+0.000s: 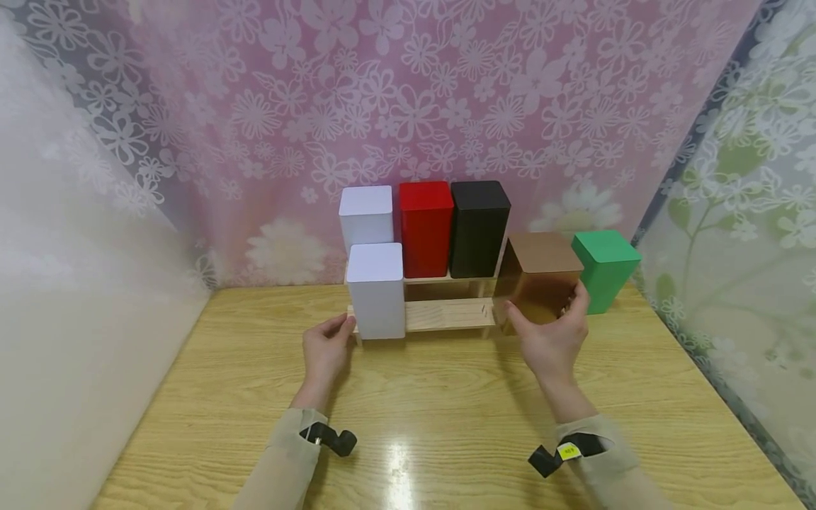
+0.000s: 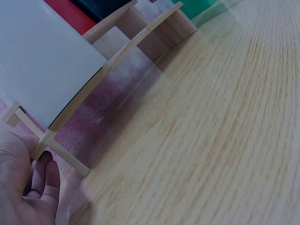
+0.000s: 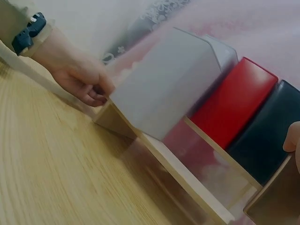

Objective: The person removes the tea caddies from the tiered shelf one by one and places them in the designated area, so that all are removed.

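A two-tier wooden rack (image 1: 449, 314) stands on the table. My left hand (image 1: 325, 352) pinches the left end of its lower step, thumb above and fingers curled beneath in the left wrist view. Close by that hand, a white box (image 1: 377, 301) stands on the lower step. My right hand (image 1: 556, 340) grips a brown box (image 1: 545, 253) at the rack's right end, thumb on one side and fingers on the other. Whether the brown box touches the step cannot be told. Along the upper step stand another white box (image 1: 366, 202), a red box (image 1: 426, 230) and a black box (image 1: 478, 230).
A green box (image 1: 605, 273) stands on the table (image 1: 408, 411), to the right of the brown box. Floral curtains (image 1: 408, 106) hang behind the rack and at both sides.
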Demonstrator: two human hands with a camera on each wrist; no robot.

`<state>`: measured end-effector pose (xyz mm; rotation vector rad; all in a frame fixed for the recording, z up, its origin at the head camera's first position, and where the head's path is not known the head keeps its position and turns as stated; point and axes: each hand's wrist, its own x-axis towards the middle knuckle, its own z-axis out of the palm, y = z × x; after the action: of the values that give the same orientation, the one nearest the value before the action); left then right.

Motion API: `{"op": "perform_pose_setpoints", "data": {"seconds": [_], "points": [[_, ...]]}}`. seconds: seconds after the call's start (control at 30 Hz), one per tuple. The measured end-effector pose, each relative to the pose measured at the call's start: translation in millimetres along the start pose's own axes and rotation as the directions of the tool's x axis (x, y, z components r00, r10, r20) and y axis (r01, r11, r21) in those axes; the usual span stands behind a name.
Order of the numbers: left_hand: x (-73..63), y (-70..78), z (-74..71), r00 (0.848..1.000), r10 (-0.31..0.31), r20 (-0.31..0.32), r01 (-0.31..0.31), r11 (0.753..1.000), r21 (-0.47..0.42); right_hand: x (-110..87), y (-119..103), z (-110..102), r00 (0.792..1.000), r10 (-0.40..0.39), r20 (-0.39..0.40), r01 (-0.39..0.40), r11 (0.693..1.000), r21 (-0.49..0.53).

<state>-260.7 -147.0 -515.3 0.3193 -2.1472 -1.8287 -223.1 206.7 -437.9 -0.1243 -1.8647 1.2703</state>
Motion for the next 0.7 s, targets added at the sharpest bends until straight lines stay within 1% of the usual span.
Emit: {"op": "perform_pose_setpoints", "data": {"seconds": [0.17, 0.43, 0.53, 0.7], "points": [[2.1, -0.7, 0.9, 1.000, 0.009, 0.003, -0.009, 1.000, -0.001, 11.6, 16, -6, 1.000, -0.007, -0.011, 0.007, 1.000, 0.005], [3.2, 0.3, -0.2, 1.000, 0.005, 0.000, -0.005, 1.000, -0.004, 21.7, 43, -8, 0.999, -0.030, 0.020, 0.030, 0.999, 0.033], [2.5, 0.8, -0.4, 1.000, 0.006, -0.001, -0.006, 1.000, 0.001, 21.1, 56, -5, 0.999, -0.002, 0.046, 0.001, 1.000, 0.029], [-1.0, 3.1, -0.1, 1.000, -0.005, 0.000, 0.005, 1.000, 0.000, 14.6, 76, 0, 0.996, 0.060, 0.073, -0.060, 0.998, -0.009]]}}
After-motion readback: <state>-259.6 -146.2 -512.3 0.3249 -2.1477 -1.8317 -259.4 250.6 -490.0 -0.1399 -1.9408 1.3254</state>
